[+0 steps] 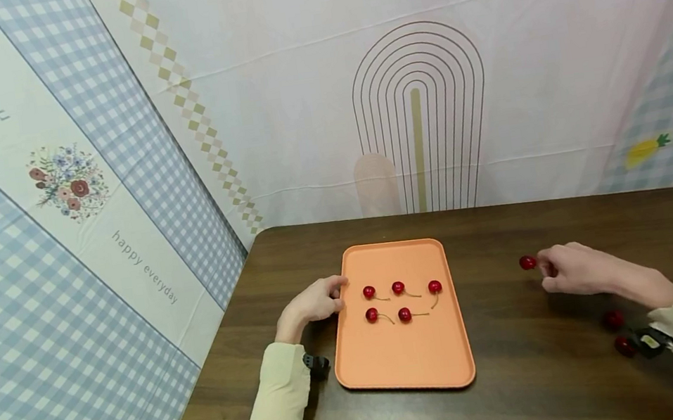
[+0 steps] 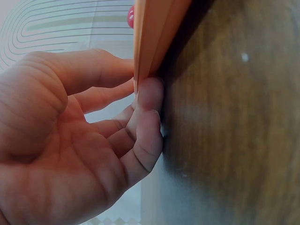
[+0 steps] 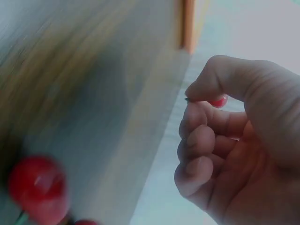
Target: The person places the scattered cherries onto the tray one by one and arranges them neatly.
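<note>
Your left hand (image 1: 313, 302) grasps the left edge of a flat orange rectangular tray with rounded corners (image 1: 404, 364); the left wrist view shows your thumb against the rim and other fingers tucked beneath it. The tray lies on the dark brown wood-grain desk (image 1: 493, 232), left of your right hand (image 1: 583, 268).

That right hand pinches between thumb and forefinger, holding a glossy round red cherry (image 1: 528, 262) above the desk, well apart from the tray. In the right wrist view, a small dark tip pokes out at your fingertips and the fruit shows partly hidden behind them.

On the tray you have five red cherries with thin greenish stems (image 1: 404, 314): three in the far row, two in the nearer one, none touching another. Two loose red cherries (image 1: 613, 320) sit on the desk near your right wrist, close to the black wrist device (image 1: 654, 341). Behind the desk hangs a pale fabric backdrop printed with dark-lined arches (image 1: 297, 102), with blue-and-white checked cloth (image 1: 0, 318) to your left.
</note>
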The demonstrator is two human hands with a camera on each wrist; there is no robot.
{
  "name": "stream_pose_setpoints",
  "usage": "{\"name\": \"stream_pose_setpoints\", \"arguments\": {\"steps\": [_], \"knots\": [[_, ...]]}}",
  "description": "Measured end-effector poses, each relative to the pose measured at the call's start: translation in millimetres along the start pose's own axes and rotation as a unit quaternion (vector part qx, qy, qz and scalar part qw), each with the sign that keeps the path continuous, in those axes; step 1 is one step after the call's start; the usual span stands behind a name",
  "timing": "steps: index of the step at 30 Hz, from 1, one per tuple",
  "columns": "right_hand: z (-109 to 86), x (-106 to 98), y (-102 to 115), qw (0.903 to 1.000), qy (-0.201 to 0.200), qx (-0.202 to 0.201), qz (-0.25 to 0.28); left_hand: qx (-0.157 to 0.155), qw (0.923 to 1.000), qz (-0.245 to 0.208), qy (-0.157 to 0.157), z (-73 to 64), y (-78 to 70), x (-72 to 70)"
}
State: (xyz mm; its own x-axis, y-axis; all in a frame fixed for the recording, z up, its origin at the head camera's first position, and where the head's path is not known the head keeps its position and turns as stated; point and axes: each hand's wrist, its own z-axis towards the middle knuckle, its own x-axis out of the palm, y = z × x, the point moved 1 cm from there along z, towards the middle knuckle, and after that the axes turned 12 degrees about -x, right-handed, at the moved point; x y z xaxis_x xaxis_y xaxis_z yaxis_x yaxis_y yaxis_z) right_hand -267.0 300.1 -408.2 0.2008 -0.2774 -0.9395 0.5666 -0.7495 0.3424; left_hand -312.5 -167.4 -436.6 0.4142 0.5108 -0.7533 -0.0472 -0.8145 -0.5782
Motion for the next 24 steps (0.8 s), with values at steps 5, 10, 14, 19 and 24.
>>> {"name": "stream_pose_setpoints", "arguments": {"steps": [5, 10, 14, 19, 24], "knots": [[8.0, -1, 22, 0.9988, -0.043, -0.025, 0.001, -0.002, 1.0000, -0.002, 0.001, 0.5, -0.2, 0.3], [18.9, 4, 40, 0.9971, -0.062, -0.037, 0.026, -0.002, 1.0000, 0.001, 0.000, 0.0, 0.1, 0.5], [27.6, 11, 51, 0.9961, -0.050, -0.047, 0.055, -0.002, 1.0000, -0.002, -0.002, -0.7, 0.4, 0.6], [37.1, 21, 66, 0.9913, -0.040, -0.080, 0.097, -0.004, 1.0000, -0.001, -0.002, -0.5, 0.1, 0.6], [48.3, 33, 82, 0.9878, -0.027, -0.091, 0.124, -0.005, 1.0000, -0.003, -0.005, -0.7, 0.4, 1.1]]}}
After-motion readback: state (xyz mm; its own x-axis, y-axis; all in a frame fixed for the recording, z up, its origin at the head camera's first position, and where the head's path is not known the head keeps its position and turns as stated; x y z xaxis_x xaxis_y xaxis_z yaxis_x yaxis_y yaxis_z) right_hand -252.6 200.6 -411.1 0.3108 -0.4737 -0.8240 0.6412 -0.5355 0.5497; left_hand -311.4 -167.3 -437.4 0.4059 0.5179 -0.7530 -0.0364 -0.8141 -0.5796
